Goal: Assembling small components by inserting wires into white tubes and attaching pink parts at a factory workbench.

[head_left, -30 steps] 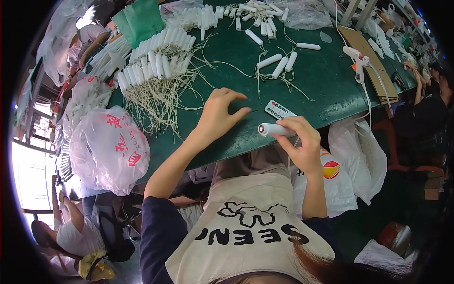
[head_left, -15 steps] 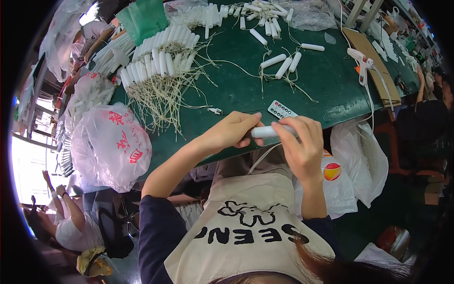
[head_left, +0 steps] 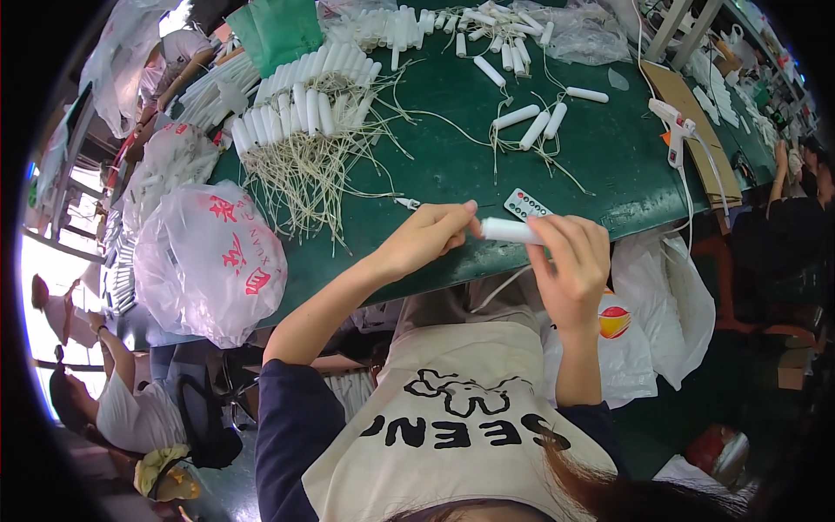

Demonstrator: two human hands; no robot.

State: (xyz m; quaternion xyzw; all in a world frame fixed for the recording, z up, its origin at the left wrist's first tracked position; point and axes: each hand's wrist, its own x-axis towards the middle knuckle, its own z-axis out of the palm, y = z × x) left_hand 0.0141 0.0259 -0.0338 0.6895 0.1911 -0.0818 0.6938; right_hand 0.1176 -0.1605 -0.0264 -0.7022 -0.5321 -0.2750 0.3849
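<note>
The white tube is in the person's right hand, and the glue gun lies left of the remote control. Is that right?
One thing's wrong: the head view shows the glue gun right of the remote control, not left. The white tube is in the right hand.

One held tube (head_left: 510, 230), one remote (head_left: 527, 204), one glue gun (head_left: 674, 130), one green bag (head_left: 277, 35); piled tubes (head_left: 312, 111) uncountable.

White tube (head_left: 510, 230), dark green table (head_left: 617, 148)

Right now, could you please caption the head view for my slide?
Right hand holds a white tube by a green table; left hand near its end.
</note>
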